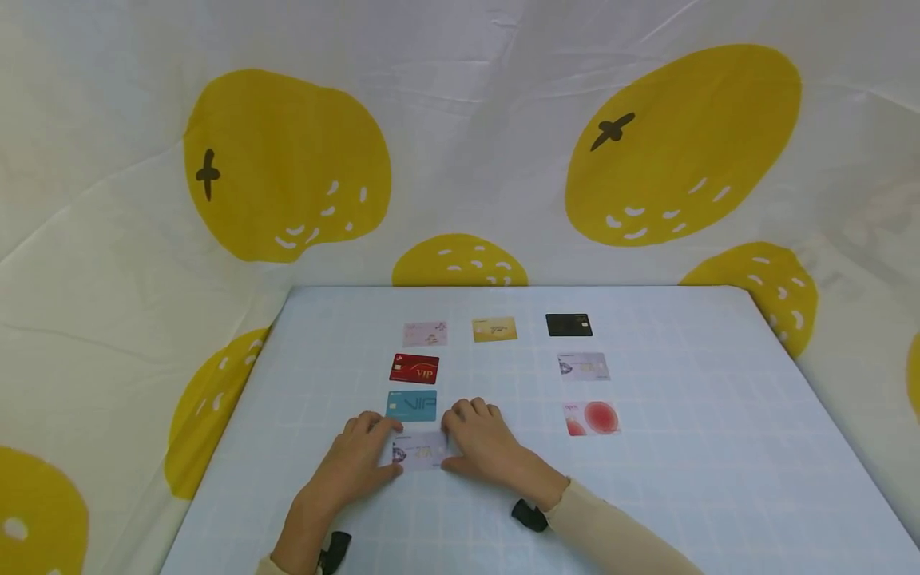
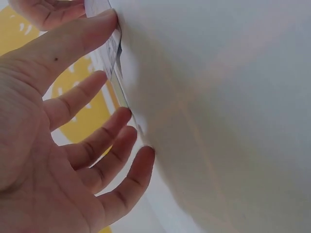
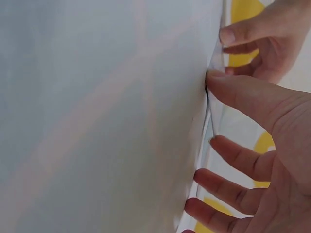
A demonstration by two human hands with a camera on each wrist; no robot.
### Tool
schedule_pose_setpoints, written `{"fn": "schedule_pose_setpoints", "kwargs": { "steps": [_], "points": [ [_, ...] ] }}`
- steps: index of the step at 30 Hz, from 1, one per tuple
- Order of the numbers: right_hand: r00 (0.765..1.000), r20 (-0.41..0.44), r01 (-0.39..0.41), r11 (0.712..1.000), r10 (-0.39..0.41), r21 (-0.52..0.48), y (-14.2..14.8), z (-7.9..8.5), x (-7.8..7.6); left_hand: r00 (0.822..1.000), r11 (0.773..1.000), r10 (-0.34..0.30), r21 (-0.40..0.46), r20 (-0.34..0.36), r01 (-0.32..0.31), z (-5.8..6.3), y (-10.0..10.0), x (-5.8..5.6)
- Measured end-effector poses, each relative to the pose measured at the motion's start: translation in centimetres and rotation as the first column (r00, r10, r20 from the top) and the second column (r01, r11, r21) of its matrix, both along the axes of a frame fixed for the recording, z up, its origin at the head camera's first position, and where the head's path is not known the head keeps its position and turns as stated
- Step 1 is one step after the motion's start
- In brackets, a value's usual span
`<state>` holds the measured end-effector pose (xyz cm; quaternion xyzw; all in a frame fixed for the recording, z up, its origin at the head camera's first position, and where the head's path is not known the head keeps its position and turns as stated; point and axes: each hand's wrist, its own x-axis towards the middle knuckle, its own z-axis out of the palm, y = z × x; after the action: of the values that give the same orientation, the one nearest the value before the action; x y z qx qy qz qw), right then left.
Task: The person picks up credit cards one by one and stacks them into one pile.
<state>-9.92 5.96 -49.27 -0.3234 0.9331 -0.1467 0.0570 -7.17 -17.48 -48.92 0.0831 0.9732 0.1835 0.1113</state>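
Note:
A pale lavender card (image 1: 419, 451) with a dark emblem and gold lettering lies near the front of the table, between both hands. My left hand (image 1: 355, 459) holds its left side, thumb at the near corner and index finger at the far corner. On the opposite side, my right hand (image 1: 485, 443) grips the card the same way. In the left wrist view the card (image 2: 104, 53) stands slightly tilted off the surface beside the thumb. The right wrist view shows its thin edge (image 3: 214, 111) between thumb and index finger. Just beyond it lies a teal VIP card (image 1: 412, 406).
Farther back lie a red VIP card (image 1: 414, 368), a pink card (image 1: 426, 334), a gold card (image 1: 494, 329) and a black card (image 1: 569, 325). Down the right side are another lavender card (image 1: 584, 366) and a white card with red circles (image 1: 591, 418).

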Motion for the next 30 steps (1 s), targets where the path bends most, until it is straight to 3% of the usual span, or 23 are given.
{"fn": "schedule_pose_setpoints", "kwargs": {
  "steps": [8,15,21,25,30],
  "points": [
    [1.000,-0.004,0.009,1.000,-0.009,-0.026,0.1,-0.2,0.0,0.995,0.997,0.000,0.076,0.095,-0.007,0.2,0.2,-0.2],
    [1.000,0.012,0.022,0.998,-0.021,-0.063,0.1,-0.2,-0.2,0.994,0.984,-0.006,0.180,0.113,-0.014,0.2,0.0,-0.2],
    [0.995,0.098,0.035,0.991,-0.022,-0.128,-0.1,-0.5,-0.5,0.994,0.964,-0.004,0.264,0.106,-0.024,-0.1,-0.3,-0.2],
    [0.970,0.241,0.068,0.967,-0.007,-0.244,0.0,-0.6,-0.8,0.996,0.951,-0.001,0.308,0.094,-0.028,-0.3,-0.6,-0.3],
    [0.912,0.409,0.140,0.911,0.033,-0.387,0.4,-1.0,-1.0,0.993,0.939,0.035,0.337,0.117,-0.072,-0.4,-0.8,-0.4]
  ]
}}
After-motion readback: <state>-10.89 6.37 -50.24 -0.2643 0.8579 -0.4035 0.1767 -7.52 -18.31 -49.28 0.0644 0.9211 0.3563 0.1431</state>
